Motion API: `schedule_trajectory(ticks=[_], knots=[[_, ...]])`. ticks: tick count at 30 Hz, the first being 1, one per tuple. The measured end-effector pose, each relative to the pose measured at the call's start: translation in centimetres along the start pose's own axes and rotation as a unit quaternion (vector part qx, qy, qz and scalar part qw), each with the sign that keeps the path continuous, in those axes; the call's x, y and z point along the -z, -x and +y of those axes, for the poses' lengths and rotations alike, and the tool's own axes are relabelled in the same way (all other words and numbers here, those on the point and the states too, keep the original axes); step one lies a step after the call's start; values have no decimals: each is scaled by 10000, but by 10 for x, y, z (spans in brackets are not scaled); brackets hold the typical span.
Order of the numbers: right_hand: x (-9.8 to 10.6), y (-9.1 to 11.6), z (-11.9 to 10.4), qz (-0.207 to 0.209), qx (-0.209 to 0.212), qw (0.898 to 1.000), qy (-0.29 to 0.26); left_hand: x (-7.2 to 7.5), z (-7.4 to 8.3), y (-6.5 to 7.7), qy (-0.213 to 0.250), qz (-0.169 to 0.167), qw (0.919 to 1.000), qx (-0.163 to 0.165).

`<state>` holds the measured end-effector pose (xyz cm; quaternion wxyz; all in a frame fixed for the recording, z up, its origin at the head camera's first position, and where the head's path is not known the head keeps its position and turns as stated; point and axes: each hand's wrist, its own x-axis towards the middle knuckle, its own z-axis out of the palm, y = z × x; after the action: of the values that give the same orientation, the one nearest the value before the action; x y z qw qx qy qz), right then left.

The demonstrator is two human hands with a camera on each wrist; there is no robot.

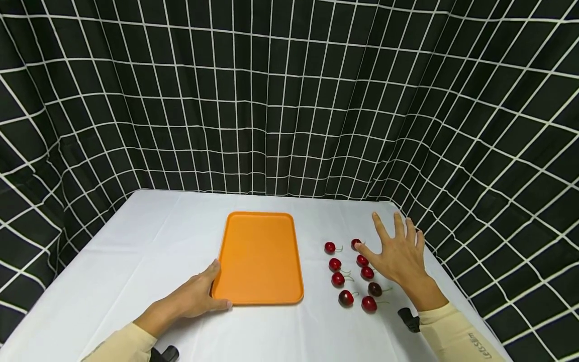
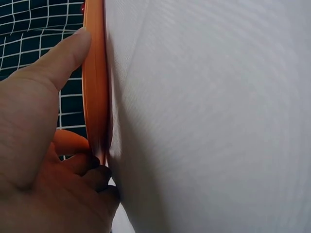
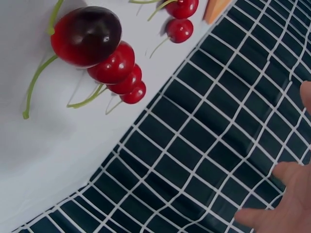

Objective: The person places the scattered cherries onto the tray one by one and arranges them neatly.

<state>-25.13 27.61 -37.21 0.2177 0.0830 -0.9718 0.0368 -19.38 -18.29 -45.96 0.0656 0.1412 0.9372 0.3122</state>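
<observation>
An orange rectangular tray lies on the white cloth, left of the cherries. My left hand holds its near left corner, thumb along the front edge and fingers at the left side. In the left wrist view the thumb lies against the tray's rim, and the other fingers bend around the corner. Several red cherries with green stems, among them a dark one, lie in two rough rows to the tray's right. Above the right row, my right hand hovers with fingers spread, holding nothing.
A white cloth covers the table. Black curtains with a white grid surround it at the back and both sides. The right curtain comes close to my right hand and forearm.
</observation>
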Motion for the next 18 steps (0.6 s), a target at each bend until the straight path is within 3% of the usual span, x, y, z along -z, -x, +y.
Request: schedule_trajectory(ticks=[10, 14, 18], knots=[[-2, 4, 6, 314, 636, 9968, -368, 4, 1, 0, -36, -56, 9999, -107], [-5, 8, 12, 546, 1032, 9885, -956, 2, 0, 1, 6, -59, 9999, -91], [-7, 13, 20, 629, 1354, 9734, -1740, 0, 0, 0, 63, -22, 9999, -80]])
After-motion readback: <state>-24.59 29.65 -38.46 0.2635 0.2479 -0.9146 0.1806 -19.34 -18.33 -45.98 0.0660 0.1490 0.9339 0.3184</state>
